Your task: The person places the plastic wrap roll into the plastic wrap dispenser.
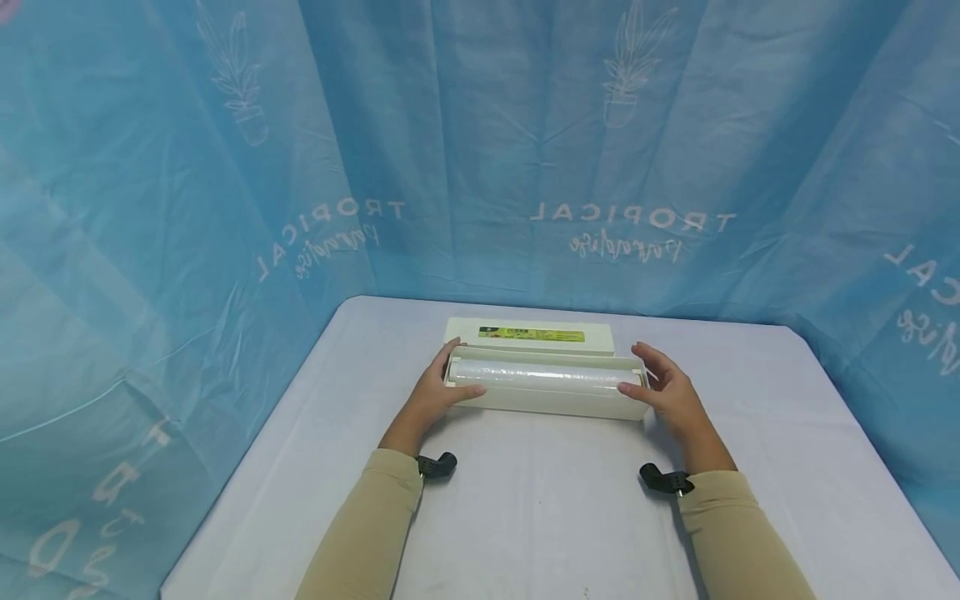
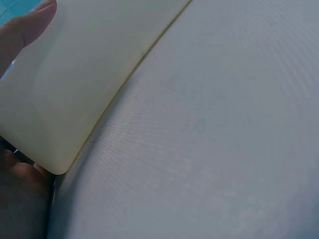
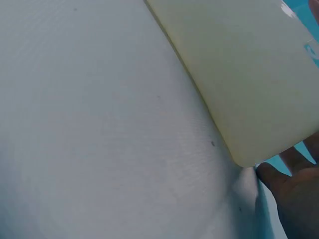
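Cream-coloured box [image 1: 551,404], long and open-topped, lies across the worktop [image 1: 540,517] between the two hands, with a roll [image 1: 540,375] of clear, glossy film lengthwise inside it. The left hand [image 1: 433,392] grips the left end of the box: the thumb lies along the front wall, and the other fingers pass round the end towards the back. The right hand [image 1: 675,398] holds the opposite end in a similar manner, its thumb over the front rim near the end of the roll and its fingers spread beyond the end wall. The wrist views show the plain front wall and its rounded lower corners; whether the base rests fully on the worktop cannot be told. Just behind the box lies a cream lid-like piece [image 1: 525,347] bearing a yellow-green label [image 1: 531,334]. Both forearms wear tan sleeves [image 1: 367,525], with a black device [image 1: 437,467] at each wrist. A blue curtain [image 1: 480,158], printed with white plants and mirrored lettering, hangs behind the white-covered worktop and at its sides.
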Tool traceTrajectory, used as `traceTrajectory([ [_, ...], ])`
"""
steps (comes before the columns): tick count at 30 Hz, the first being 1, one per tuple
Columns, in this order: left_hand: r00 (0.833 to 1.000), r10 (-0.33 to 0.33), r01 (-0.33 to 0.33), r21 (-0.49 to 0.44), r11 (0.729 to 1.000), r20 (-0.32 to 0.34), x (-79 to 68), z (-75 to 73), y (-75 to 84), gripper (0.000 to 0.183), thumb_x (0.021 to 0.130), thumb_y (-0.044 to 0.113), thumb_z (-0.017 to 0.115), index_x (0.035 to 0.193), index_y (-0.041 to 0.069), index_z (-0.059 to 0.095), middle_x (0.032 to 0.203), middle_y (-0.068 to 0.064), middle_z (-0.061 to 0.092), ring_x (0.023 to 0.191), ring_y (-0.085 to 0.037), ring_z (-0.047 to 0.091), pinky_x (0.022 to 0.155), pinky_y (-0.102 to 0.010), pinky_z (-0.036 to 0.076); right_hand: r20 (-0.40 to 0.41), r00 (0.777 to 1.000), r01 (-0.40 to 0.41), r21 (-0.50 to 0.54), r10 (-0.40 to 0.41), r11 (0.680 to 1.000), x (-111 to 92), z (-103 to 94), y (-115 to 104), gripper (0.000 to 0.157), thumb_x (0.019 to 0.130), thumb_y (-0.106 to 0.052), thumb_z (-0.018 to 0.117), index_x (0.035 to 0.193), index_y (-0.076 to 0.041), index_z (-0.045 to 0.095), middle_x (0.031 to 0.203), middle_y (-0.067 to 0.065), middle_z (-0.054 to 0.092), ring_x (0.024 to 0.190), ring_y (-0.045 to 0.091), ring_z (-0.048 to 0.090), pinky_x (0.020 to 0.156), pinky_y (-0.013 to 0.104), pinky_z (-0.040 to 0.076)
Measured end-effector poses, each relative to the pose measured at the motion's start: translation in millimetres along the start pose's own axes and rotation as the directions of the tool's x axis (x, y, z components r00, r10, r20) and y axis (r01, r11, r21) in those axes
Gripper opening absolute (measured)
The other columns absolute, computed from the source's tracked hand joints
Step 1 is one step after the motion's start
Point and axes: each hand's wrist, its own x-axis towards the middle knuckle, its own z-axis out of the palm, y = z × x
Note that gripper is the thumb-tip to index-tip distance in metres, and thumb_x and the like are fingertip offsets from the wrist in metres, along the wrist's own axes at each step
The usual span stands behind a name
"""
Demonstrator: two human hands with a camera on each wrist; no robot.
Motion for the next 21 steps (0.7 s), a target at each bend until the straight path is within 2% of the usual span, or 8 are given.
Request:
traceTrajectory([
  [7, 1.0, 0.006, -0.006, 0.003, 1.0, 0.0, 0.0, 0.5, -0.4, 0.117, 0.074, 0.038, 0.099, 0.167, 0.034, 0.029, 0.155, -0.001, 0.048, 0.133, -0.028, 0.052, 0.111, -0.054, 0.042, 0.056, 0.997, -0.05, 0.053, 0.047, 0.997, 2, 2.4, 10, 0.104, 0.085, -0.01, 0.091, 0.168, -0.012, 0.028, 0.171, 0.009, 0.027, 0.154, 0.033, 0.024, 0.122, 0.058, 0.018],
  [11, 1.0, 0.007, -0.007, 0.004, 1.0, 0.002, -0.6, 0.9, 0.7, 0.118, 0.073, 0.042, 0.1, 0.167, 0.034, 0.029, 0.154, -0.001, 0.048, 0.132, -0.028, 0.053, 0.111, -0.054, 0.041, 0.064, 0.997, -0.04, 0.073, 0.035, 0.997, 2, 2.8, 15, 0.106, 0.083, -0.005, 0.091, 0.168, -0.013, 0.028, 0.17, 0.008, 0.028, 0.151, 0.031, 0.028, 0.122, 0.054, 0.023],
  [18, 1.0, 0.002, -0.002, 0.015, 1.0, 0.009, -0.5, -0.8, 0.4, 0.12, 0.073, 0.045, 0.099, 0.168, 0.031, 0.028, 0.156, -0.003, 0.046, 0.135, -0.029, 0.051, 0.112, -0.055, 0.04, 0.066, 0.998, -0.024, 0.137, 0.015, 0.99, 3, 4.1, 22, 0.106, 0.083, 0.002, 0.089, 0.168, -0.013, 0.028, 0.169, 0.006, 0.031, 0.148, 0.027, 0.033, 0.113, 0.027, 0.038],
  [21, 1.0, -0.002, 0.002, 0.016, 1.0, 0.008, -0.5, -1.6, 0.1, 0.117, 0.075, 0.041, 0.098, 0.168, 0.033, 0.028, 0.157, -0.003, 0.045, 0.135, -0.029, 0.05, 0.112, -0.055, 0.04, 0.073, 0.997, -0.013, 0.165, 0.001, 0.986, 4, 4.5, 26, 0.105, 0.084, 0.004, 0.087, 0.168, -0.014, 0.028, 0.168, 0.007, 0.031, 0.147, 0.027, 0.034, 0.108, 0.022, 0.041],
])
